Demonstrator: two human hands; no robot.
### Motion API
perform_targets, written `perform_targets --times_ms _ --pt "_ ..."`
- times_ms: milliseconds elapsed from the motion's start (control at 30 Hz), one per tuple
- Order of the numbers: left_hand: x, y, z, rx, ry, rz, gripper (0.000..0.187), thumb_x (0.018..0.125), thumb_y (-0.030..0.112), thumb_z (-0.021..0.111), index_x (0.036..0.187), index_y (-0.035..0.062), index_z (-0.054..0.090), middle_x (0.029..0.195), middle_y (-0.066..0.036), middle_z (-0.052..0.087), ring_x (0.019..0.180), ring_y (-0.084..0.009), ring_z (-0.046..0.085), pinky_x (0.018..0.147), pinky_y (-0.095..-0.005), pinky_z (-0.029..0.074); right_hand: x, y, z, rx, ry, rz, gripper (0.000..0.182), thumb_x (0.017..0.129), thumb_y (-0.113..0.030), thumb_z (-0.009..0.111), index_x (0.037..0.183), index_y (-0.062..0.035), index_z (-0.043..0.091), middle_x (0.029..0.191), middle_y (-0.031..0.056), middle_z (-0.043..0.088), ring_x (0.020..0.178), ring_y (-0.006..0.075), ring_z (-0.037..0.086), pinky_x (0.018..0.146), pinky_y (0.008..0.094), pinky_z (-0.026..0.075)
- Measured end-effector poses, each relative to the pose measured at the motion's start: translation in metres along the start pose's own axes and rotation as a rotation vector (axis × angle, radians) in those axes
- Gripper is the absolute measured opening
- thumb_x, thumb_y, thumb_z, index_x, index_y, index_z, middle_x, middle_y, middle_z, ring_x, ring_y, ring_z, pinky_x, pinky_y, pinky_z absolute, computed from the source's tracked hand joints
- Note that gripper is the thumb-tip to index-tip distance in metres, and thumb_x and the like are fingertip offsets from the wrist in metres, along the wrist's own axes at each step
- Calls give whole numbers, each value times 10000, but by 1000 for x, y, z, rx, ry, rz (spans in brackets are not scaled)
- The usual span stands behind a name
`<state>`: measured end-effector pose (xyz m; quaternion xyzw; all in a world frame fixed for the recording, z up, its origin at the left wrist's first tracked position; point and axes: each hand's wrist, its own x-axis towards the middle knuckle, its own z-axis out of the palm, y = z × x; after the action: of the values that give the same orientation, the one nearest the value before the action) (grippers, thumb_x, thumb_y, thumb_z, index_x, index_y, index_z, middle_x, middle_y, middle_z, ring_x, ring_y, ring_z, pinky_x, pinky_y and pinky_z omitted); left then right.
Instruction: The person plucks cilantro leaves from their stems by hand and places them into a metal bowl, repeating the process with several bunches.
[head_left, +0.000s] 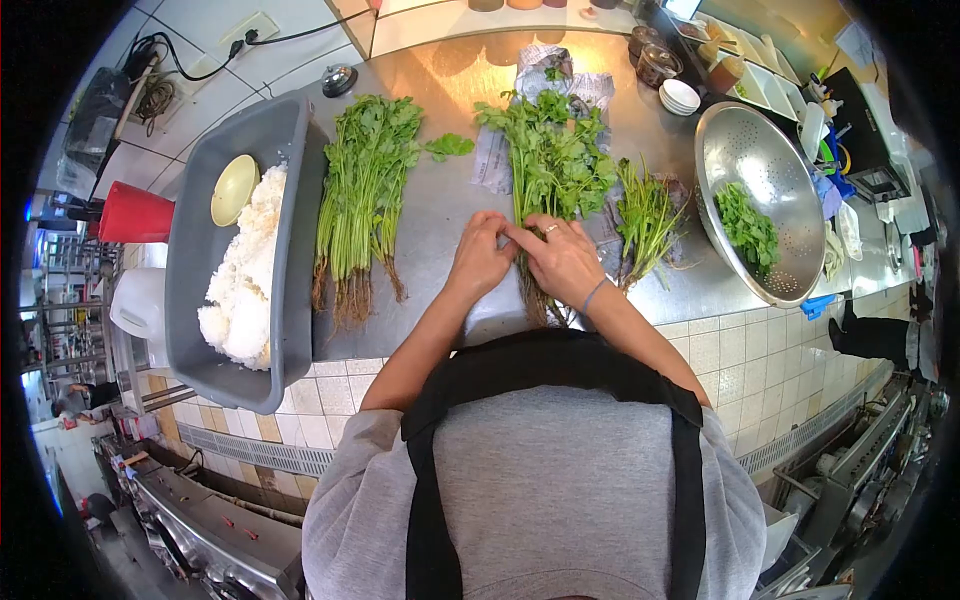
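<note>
At the front of the steel counter, my left hand (483,256) and my right hand (562,262) meet at the fingertips over the stems of a leafy green bunch (550,165). My left fingers are pinched together, and what they hold is hidden. My right hand, with a ring on it, curls over the stalks; their brown roots show below it. The bunch's leaves rest on printed paper (493,165). To the left lies a larger bunch of rooted leafy stalks (365,190). Right of my hands is a smaller pile of stalks and trimmings (645,220).
A grey tub (300,230) with white rice-like food (245,270) and a yellow bowl (234,190) stands left. On the right, a steel colander (795,185) holds picked leaves (748,228). Small white bowls (680,96) and jars (657,65) stand behind. One loose leaf sprig (449,147) lies between bunches.
</note>
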<state>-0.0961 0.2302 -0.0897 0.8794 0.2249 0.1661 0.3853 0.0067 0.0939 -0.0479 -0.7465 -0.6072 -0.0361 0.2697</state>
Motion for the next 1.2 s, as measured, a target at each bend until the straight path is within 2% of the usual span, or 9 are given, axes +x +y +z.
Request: perform_targets --times_ms 100,200,467,533,700,833,900,1000,1200 --pt "0 5 3 -263 -120 -251 223 814 63 636 1015 -23 593 914 -125 633 699 -166 615 647 -301 513 -2 5 2 -33 -48 77 321 764 -94 634 1081 -136 614 1052 115 580 891 302 602 759 414 465" --pt "1 19 0 -473 -79 -377 245 796 100 648 994 -35 598 799 -140 677 595 -202 648 549 -320 513 -7 10 -1 -73 -65 164 283 778 -144 639 1056 -114 596 1036 146 581 849 328 613 727 441 493" --pt "14 -13 25 -483 -178 -321 221 807 100 631 991 -12 585 704 -89 634 573 -138 604 502 -278 487 -9 10 -1 32 -158 445 361 751 -218 681 1045 -53 554 964 185 603 850 370 610 745 461 498" --pt "14 -8 15 -466 -125 -286 189 820 102 614 976 -1 583 711 -85 629 600 -137 605 513 -282 489 -9 24 1 230 -53 473 357 736 -161 681 1041 -31 548 943 186 610 842 351 613 748 434 498" --pt "10 0 -1 -902 -58 -583 169 882 153 591 997 33 560 871 -102 644 694 -182 642 565 -289 511 -25 51 8 717 -23 709 245 788 -29 648 1012 -25 546 819 20 556 684 83 532 598 233 465" --pt "7 22 4 -875 -195 -553 266 887 215 631 1062 26 562 894 -102 654 735 -171 648 600 -281 520 -31 54 19 798 -14 686 242 804 -37 667 1016 -26 552 808 10 548 674 76 522 563 220 450" --pt "8 28 12 -861 -182 -505 297 881 223 644 1078 17 560 904 -104 658 726 -156 640 608 -276 517 -30 48 17 836 -57 696 295 774 -149 708 1021 -38 591 817 96 620 722 194 605 684 307 496" --pt "7 12 24 -741 -136 -359 323 870 197 660 1097 -7 557 920 -111 665 700 -125 621 621 -264 506 -26 32 1 621 -43 599 288 776 -151 704 1023 -43 602 850 115 617 754 209 608 698 316 498" --pt "5 -6 9 -815 -115 -353 278 879 126 619 1115 -5 552 926 -115 668 697 -141 633 616 -276 508 -22 8 -13 397 -161 482 524 768 -105 671 1258 -175 500 1159 213 489 985 402 565 834 448 490"
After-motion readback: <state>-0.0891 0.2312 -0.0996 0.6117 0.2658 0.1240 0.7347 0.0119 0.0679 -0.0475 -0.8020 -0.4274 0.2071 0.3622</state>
